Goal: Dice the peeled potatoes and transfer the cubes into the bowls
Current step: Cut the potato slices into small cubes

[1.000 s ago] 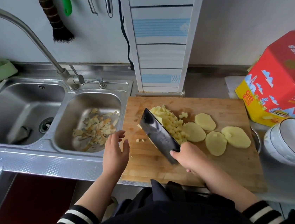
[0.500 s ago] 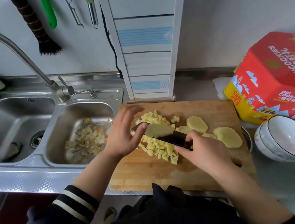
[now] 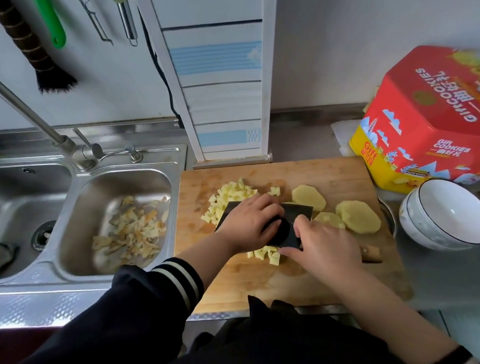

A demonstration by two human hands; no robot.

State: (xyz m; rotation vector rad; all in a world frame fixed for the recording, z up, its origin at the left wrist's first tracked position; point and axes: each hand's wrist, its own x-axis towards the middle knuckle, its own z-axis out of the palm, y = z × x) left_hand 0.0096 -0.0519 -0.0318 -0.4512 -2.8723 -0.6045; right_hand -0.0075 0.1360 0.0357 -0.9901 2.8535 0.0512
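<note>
On the wooden cutting board (image 3: pixel 338 175) a dark cleaver (image 3: pixel 299 214) lies flat over a pile of potato cubes (image 3: pixel 231 195). More of the cubes (image 3: pixel 266 255) show at the blade's near edge. My left hand (image 3: pixel 249 221) rests on top of the blade, fingers laid across it. My right hand (image 3: pixel 324 248) grips the cleaver where blade meets handle; the wooden handle end (image 3: pixel 371 253) sticks out to the right. Peeled potato slices (image 3: pixel 309 196) (image 3: pixel 357 216) lie flat at the board's far right. Stacked white bowls (image 3: pixel 447 217) stand right of the board.
A double steel sink (image 3: pixel 13 216) is on the left, its right basin holding potato peels (image 3: pixel 131 229). The faucet (image 3: pixel 31 116) arches over it. A red cookie tin (image 3: pixel 443 121) stands behind the bowls. Utensils hang on the wall at the top left.
The cleaver went from tilted on edge to lying flat over the cubes. My left hand moved from the board's left edge onto the blade. My right hand stayed on the handle.
</note>
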